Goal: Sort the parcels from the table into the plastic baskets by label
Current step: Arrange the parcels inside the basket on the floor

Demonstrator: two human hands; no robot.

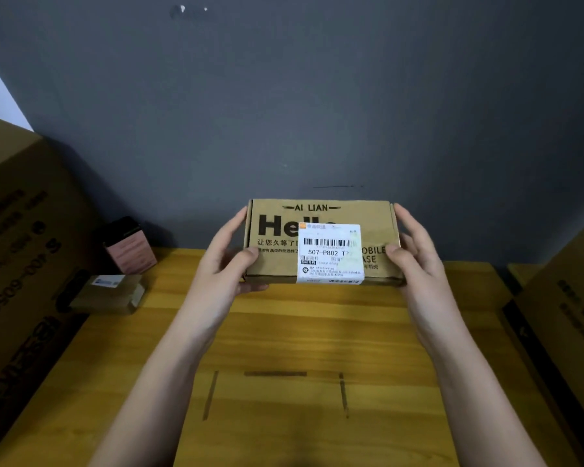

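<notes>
Both hands hold one parcel (pixel 321 242) up over the table's (pixel 284 332) far edge, label (pixel 331 252) toward the camera. Left hand (pixel 228 261) grips the left end, thumb on the front face, fingers behind and under. Right hand (pixel 413 252) grips the right end the same way, thumb near the lower right corner. The parcel is clear of the tabletop and roughly level, w/ the label readable ("507-P802", rest partly washed out by glare).

Likely risks from here:
- Misread. Glare covers the right part of the label, so the code could be taken wrong and the parcel sent to the wrong basket. Tilting it a bit should fix that.
- No baskets in view (they must be off-frame), so the carry probably means a turn or reach w/ big cartons close on both sides: left carton (pixel 24 247) and right carton (pixel 563 298). A swing could clip one.
- Grip is on the ends only. Going one-handed for the drop may let the flat box tip or slip.
- Two more items sit at the table's far left corner, a pink box (pixel 129 247) and a small parcel (pixel 112 291), near the left carton. A low pass leftward could knock them.
</notes>
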